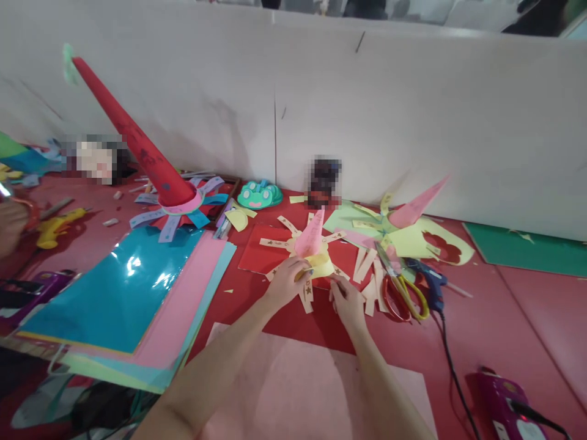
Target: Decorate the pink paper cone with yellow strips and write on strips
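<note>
Pink paper sheet (293,397) lay nearest, arms (229,348) stretched above it. Right hand (347,301) curled near pale strips (367,266), couldn't tell if gripping anything. Left hand (288,282) seemed to pinch yellow paper (323,266) by pink cone's (310,237) base. Cone stood over red sheet (257,253); probably super light, bendy, crushable, so base felt like safest grab.

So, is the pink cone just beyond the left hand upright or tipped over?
Upright: the pink cone points up, its wide end down among fanned-out paper strips.
</note>
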A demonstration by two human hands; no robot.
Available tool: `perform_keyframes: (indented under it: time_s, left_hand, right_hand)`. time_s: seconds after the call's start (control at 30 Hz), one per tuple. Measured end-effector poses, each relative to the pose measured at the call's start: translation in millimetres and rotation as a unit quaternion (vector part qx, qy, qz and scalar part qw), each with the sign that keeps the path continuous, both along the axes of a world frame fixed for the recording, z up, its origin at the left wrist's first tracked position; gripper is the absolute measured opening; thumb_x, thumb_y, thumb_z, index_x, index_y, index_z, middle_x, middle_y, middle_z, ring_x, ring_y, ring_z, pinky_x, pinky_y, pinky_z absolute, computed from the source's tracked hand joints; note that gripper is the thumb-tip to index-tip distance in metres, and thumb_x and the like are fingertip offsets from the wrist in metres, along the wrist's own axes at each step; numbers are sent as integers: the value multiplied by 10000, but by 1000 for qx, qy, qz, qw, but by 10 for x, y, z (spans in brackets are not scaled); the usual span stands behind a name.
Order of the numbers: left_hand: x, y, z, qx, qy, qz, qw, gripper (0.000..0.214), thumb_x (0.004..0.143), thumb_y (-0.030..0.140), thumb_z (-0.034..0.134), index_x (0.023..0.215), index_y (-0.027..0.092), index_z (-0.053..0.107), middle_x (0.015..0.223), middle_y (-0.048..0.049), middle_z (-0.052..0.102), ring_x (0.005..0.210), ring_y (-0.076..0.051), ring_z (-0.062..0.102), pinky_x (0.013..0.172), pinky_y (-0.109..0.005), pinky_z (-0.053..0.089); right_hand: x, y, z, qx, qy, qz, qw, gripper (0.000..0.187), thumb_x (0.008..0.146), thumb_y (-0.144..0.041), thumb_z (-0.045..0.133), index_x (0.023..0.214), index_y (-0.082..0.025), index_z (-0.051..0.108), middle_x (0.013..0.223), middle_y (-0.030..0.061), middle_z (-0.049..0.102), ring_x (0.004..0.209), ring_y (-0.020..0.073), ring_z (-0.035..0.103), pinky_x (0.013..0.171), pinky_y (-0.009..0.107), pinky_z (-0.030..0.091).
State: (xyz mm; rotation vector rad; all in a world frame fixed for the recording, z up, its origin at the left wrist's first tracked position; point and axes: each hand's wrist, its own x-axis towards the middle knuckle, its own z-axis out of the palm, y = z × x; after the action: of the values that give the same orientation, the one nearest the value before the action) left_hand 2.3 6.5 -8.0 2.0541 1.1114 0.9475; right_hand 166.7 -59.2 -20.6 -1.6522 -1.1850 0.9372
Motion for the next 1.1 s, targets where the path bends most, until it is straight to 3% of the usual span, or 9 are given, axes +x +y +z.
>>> perform_keyframes:
  time_s: [0.13,0.3,0.53,0.8,1.1]
  left_hand:
    - [-14,1,3,0,3,-3,1000,115,839,259,494,808,208,592,936,-52,633,948,-182,570,873,-358,445]
    - [-15,-5,-10,-5,-7,-9,1000,128,836,262,497,809,214,613,922,-47,638,930,-175,577,870,-352,448]
    - [-39,27,13,-34,-44,16,998,155,833,309,502,778,198,596,903,-52,633,920,-174,582,864,-331,448]
    - [-25,30,89,-75,-65,21,995,134,797,321,551,759,198,589,884,-22,624,904,-160,585,818,-271,452]
    - [-6,29,42,-75,-70,20,994,164,814,342,537,806,194,606,908,-36,633,889,-156,594,811,-267,457]
  right_hand:
    - [0,-2,14,-32,27,1,999,416,803,-499,435,1002,-167,588,499,-39,478,361,90,377,358,225,310]
    - [-18,16,36,-25,19,10,999,403,796,-492,449,975,-164,599,505,-32,496,374,91,393,371,225,323]
    - [-83,18,140,-23,94,-2,995,357,779,-457,471,962,-174,589,484,-50,475,350,90,399,358,225,327]
    - [-67,20,54,-4,69,20,997,344,793,-426,466,970,-167,608,487,-49,481,348,83,415,363,216,335]
    - [-63,-12,64,-15,48,63,997,433,803,-464,475,1078,-160,615,521,-21,536,401,84,426,409,217,385]
